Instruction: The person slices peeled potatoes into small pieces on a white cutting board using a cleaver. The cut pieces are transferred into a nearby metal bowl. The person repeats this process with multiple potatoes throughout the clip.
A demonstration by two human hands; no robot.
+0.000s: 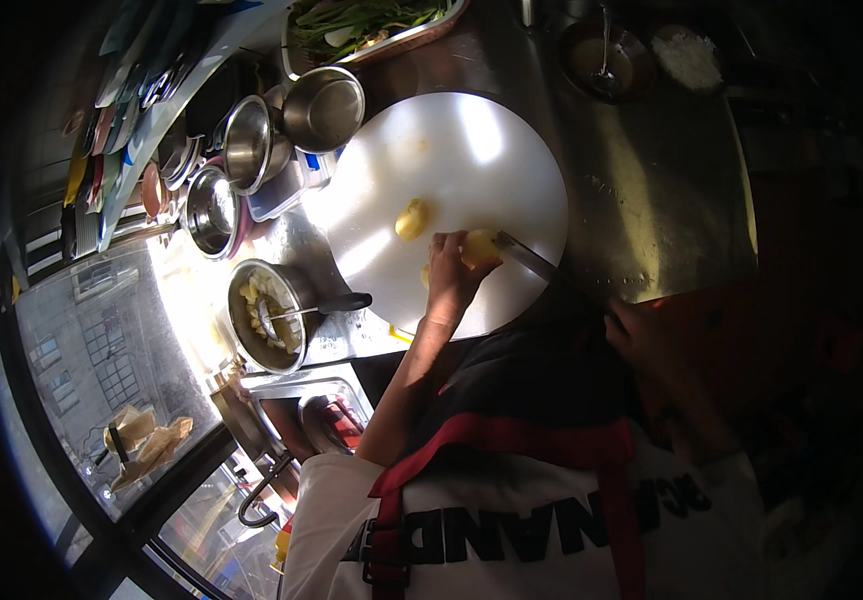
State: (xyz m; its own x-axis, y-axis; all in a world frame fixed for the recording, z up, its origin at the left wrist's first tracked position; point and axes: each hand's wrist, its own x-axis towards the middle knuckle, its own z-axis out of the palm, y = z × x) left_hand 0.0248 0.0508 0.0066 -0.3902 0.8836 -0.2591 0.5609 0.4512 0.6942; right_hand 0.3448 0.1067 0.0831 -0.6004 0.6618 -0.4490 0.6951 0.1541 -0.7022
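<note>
My left hand [452, 271] grips a peeled, pale yellow potato [481, 247] on a round white cutting board [469, 180]. My right hand [624, 330], deep in shadow, holds a knife [527, 256]. The tip of its blade meets the potato's right side; whether it has cut in, I cannot tell. A second peeled potato [412, 219] lies on the board to the upper left of my left hand. Partly hidden behind that hand is another yellow piece [425, 276].
Left of the board stands a steel pot [233, 315] holding cut pieces and a black-handled utensil [345, 302]. Steel bowls [324, 109] crowd the upper left, below a tray of green vegetables [371, 54]. Two bowls, one with a spoon [606, 60], sit at the upper right.
</note>
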